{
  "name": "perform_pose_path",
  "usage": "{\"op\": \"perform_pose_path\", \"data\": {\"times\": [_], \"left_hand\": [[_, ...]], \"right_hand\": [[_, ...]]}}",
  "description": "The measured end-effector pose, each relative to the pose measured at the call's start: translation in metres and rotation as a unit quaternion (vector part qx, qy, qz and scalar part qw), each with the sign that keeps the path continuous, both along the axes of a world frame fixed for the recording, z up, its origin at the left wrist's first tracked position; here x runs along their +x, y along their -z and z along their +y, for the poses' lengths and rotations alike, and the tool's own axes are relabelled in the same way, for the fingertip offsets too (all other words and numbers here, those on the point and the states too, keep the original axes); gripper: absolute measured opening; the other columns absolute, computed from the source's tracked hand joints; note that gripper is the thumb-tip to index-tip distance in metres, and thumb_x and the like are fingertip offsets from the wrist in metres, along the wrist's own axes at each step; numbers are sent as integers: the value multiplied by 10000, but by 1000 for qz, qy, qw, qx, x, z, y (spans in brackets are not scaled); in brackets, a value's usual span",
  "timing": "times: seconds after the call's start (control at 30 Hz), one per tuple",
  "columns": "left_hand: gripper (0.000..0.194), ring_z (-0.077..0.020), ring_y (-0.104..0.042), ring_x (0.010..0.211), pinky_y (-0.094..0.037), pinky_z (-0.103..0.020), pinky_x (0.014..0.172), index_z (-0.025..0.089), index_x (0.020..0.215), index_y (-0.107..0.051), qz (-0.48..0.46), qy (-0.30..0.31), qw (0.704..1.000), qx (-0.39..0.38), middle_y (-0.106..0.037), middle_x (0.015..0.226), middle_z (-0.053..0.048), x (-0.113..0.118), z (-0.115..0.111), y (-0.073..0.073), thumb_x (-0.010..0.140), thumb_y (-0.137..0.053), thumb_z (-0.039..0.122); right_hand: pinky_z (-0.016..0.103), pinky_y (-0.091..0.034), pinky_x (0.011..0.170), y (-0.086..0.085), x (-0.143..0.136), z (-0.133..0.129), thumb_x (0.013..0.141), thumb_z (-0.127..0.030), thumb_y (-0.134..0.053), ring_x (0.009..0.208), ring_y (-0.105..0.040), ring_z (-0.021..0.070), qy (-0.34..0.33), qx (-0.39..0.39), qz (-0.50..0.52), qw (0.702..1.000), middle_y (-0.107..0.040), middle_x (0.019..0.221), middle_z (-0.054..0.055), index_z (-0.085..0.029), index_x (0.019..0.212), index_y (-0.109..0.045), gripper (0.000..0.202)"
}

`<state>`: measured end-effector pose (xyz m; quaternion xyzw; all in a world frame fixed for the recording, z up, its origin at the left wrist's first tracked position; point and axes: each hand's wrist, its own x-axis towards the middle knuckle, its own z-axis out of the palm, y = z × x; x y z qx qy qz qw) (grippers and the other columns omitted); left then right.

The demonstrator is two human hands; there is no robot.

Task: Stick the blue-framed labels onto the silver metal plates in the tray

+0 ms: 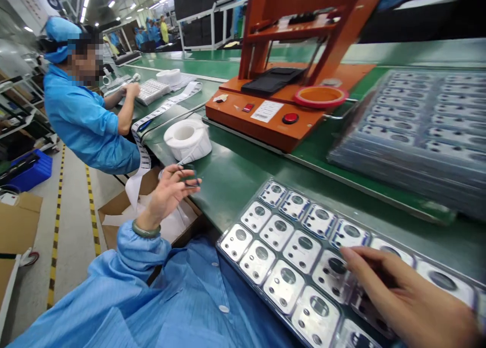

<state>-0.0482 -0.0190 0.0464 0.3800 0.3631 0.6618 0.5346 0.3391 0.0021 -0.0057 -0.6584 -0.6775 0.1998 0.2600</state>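
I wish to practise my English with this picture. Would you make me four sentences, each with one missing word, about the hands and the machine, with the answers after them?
1. The person's ____ hand is over the near tray.
2. The left hand holds a small thin piece near a ____ roll.
3. The body of the machine is coloured ____.
4. The round button on the machine is ____.

Missing words: right; white; orange; red.
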Motion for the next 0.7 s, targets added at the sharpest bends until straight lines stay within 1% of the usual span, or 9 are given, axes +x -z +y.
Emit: {"op": "perform_pose_path", "data": {"times": [0.03, 0.07, 0.13, 0.2, 0.3, 0.4, 0.5, 0.6, 0.7], "left_hand": [[385, -241, -639, 1011, -464, -505, 920, 269, 1050, -485, -3, 62, 998, -10, -611, 1089, -20, 22, 4, -3, 731, -671, 160], [397, -247, -629, 1031, -463, -510, 920, 272, 1069, -476, -10, 115, 993, -22, -601, 1109, -22, 43, 8, -4, 740, -662, 150], [396, -241, -620, 1042, -464, -509, 925, 271, 1080, -471, -28, 207, 977, -46, -584, 1129, -20, 78, 15, -5, 754, -642, 124], [385, -232, -615, 1044, -471, -497, 923, 270, 1082, -473, -45, 281, 956, -70, -566, 1151, -20, 106, 21, -7, 768, -617, 99], [398, -230, -614, 1045, -485, -482, 910, 273, 1103, -473, -52, 365, 924, -98, -544, 1182, -26, 138, 30, -10, 779, -590, 72], [411, -237, -604, 1068, -480, -488, 923, 277, 1125, -474, -45, 425, 896, -120, -532, 1208, -33, 162, 35, -15, 789, -573, 61], [412, -240, -588, 1101, -473, -488, 942, 287, 1124, -486, -35, 463, 875, -136, -521, 1233, -32, 178, 38, -16, 791, -570, 58], [418, -236, -582, 1112, -478, -469, 946, 300, 1112, -501, -25, 478, 866, -148, -505, 1244, -20, 188, 40, -16, 784, -577, 53], [422, -228, -585, 1097, -485, -454, 943, 302, 1111, -504, -21, 478, 865, -154, -493, 1244, -16, 193, 41, -14, 782, -577, 47]], "right_hand": [[311, -490, 502, -7, -4, -4, 747, -649, -550, 460, -588, 188, 4, -25, 21, 999, -679, 646, 11, -302, 858, -654, 379], [326, -492, 542, -13, -7, -7, 768, -643, -531, 495, -598, 195, 4, -31, 41, 999, -685, 683, 23, -287, 878, -649, 391], [332, -498, 631, -27, -13, -14, 792, -613, -530, 637, -637, 211, -16, -10, 85, 996, -693, 772, 53, -245, 869, -648, 394], [328, -494, 648, -37, -14, -19, 811, -604, -521, 681, -628, 206, -16, 39, 136, 990, -682, 800, 64, -216, 867, -648, 412], [296, -486, 592, -48, -10, -25, 839, -559, -526, 629, -601, 166, -23, 29, 206, 978, -660, 792, 53, -206, 907, -643, 377], [276, -482, 546, -53, -2, -31, 831, -531, -558, 581, -572, 138, -19, -7, 275, 961, -637, 782, 43, -196, 938, -633, 360], [261, -472, 506, -53, 2, -35, 809, -517, -588, 561, -549, 126, -13, -40, 347, 937, -605, 741, 29, -186, 930, -624, 354], [253, -461, 495, -50, 1, -36, 811, -473, -589, 558, -534, 113, -16, -67, 379, 923, -603, 771, 28, -182, 922, -617, 313], [251, -450, 507, -47, -2, -36, 805, -422, -606, 560, -518, 103, -17, -72, 382, 921, -600, 781, 21, -184, 916, -613, 263]]}}
